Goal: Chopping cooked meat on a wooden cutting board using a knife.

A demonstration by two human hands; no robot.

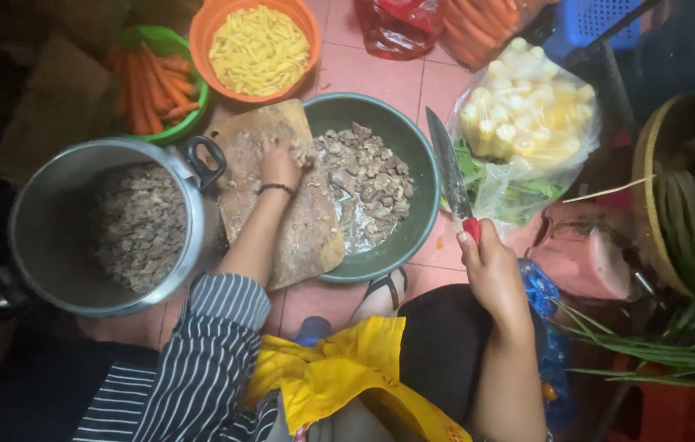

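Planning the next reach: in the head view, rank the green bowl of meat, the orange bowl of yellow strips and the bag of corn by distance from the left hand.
1. Green bowl of meat, beside the left hand.
2. Orange bowl of yellow strips, above it.
3. Bag of corn, far right.

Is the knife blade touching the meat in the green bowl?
Apart. The head view shows the knife raised in the right hand, its blade beside the green bowl.

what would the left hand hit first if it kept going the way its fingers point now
Most likely the chopped brown meat pieces in the dark green round bowl; the left hand already reaches from the wooden cutting board over its rim.
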